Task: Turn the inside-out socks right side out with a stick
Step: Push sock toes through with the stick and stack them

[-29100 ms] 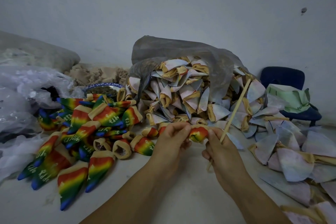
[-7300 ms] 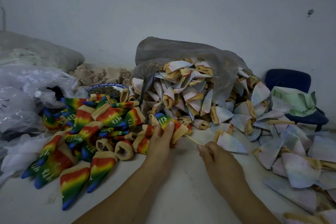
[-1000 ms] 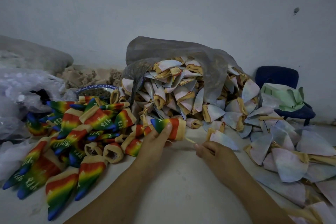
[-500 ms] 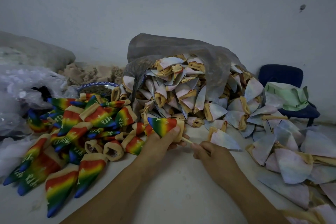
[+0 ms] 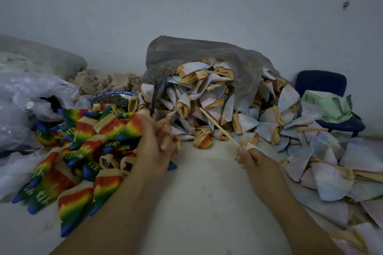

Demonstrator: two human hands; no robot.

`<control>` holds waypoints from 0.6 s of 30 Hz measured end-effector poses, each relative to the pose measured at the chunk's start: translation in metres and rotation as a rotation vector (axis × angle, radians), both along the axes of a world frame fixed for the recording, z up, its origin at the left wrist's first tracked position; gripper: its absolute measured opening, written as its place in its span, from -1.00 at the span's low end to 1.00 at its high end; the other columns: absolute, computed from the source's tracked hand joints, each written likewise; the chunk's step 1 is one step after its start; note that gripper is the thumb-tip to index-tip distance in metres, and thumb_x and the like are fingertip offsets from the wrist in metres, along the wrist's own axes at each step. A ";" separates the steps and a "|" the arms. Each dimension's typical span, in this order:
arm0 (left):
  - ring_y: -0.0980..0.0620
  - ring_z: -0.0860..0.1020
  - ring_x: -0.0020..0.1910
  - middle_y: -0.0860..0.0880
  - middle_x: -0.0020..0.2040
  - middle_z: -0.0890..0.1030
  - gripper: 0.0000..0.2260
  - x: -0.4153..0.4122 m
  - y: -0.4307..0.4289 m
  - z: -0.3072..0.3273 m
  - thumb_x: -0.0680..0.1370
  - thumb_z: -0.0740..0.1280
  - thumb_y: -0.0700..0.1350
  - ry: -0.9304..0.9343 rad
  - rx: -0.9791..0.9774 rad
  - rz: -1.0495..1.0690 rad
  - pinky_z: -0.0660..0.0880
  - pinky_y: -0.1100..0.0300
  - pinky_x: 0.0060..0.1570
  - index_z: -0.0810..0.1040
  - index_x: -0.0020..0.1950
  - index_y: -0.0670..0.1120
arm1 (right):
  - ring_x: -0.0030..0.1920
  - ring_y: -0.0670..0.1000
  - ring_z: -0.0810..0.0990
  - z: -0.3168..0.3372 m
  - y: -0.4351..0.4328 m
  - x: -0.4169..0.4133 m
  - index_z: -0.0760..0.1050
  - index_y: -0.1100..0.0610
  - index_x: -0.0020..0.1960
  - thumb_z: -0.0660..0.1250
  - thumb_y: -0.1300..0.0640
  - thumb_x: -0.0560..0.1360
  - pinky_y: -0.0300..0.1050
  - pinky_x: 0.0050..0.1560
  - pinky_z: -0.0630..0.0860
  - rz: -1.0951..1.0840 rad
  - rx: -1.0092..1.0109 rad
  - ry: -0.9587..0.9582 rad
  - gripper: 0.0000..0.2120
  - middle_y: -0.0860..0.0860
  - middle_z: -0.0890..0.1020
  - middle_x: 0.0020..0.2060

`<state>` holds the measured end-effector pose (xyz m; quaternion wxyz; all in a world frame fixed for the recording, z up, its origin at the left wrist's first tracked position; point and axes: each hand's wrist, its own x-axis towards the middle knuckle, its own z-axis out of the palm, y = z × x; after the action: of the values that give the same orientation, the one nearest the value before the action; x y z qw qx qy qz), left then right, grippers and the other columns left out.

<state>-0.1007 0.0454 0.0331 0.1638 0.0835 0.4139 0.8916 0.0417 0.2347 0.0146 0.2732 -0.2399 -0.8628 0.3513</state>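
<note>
Head view.

State. Pinched at its lower end between thumb and fingertips of the right hand (image 5: 255,161): thin pale wooden stick (image 5: 218,128), bare of any sock, slanting up and away, tip above the heap of pale inside-out socks with tan cuffs (image 5: 207,97). Curled and blurred at the right margin of the pile of rainbow-striped turned socks (image 5: 83,147): left hand (image 5: 157,141), against the topmost rainbow sock (image 5: 124,128) — grip or mere contact, cannot tell.

Risks. Liable to pierce or ladder thin knit if rammed into a toe; feed slowly, stop at first resistance. Liable to rake pale socks off the heap if swung sideways with the tip this close. Possible mis-sorting: small rolled tan-and-red sock (image 5: 203,141), alone between both hands just before the heap, seemingly only part turned — check before placing on either pile.

Room. Bare white surface (image 5: 196,192) only down the middle, from the foot of the heap toward the near edge, between the forearms. Left side filled by the rainbow pile and clear plastic bags (image 5: 24,99); far edge, along the wall, by a grey translucent plastic sack (image 5: 196,51) spilling the heap; right side by scattered pale socks, as far as a dark blue chair (image 5: 321,83). Keep stick strokes short and along the middle strip; avoid wide arcs to either side.
</note>
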 end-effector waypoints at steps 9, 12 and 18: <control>0.17 0.46 -0.46 0.09 -0.39 0.55 -0.62 0.019 0.011 -0.015 0.49 0.18 0.32 0.490 -0.601 0.052 0.41 0.32 -0.45 0.66 -0.15 0.12 | -0.26 0.11 0.49 0.001 0.013 0.008 0.43 0.15 -0.11 0.15 0.05 0.60 -0.12 -0.36 0.30 -0.174 0.048 0.032 -0.78 0.05 0.49 -0.38; 0.20 0.49 -0.41 0.11 -0.33 0.57 -0.70 0.022 0.014 -0.023 0.63 0.20 0.14 0.622 -0.702 0.053 0.46 0.28 -0.35 0.63 -0.18 0.12 | -0.15 0.17 0.50 0.000 0.022 0.008 0.52 0.23 0.03 0.14 0.17 0.59 0.00 -0.18 0.43 -0.249 0.121 0.022 -0.79 0.17 0.54 -0.19; 0.26 0.49 -0.41 0.18 -0.32 0.58 -0.74 0.024 0.018 -0.024 0.65 0.22 0.00 0.695 -0.760 0.019 0.42 0.42 -0.35 0.63 -0.16 0.06 | -0.02 0.08 0.57 -0.003 0.013 0.001 0.52 0.06 0.19 0.10 0.01 0.62 -0.10 -0.07 0.47 -0.099 0.242 -0.267 -0.71 0.05 0.58 0.03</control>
<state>-0.0772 0.0634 0.0087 0.0273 0.3057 0.7395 0.5991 0.0431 0.2478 0.0117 0.2004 -0.2921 -0.9144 0.1963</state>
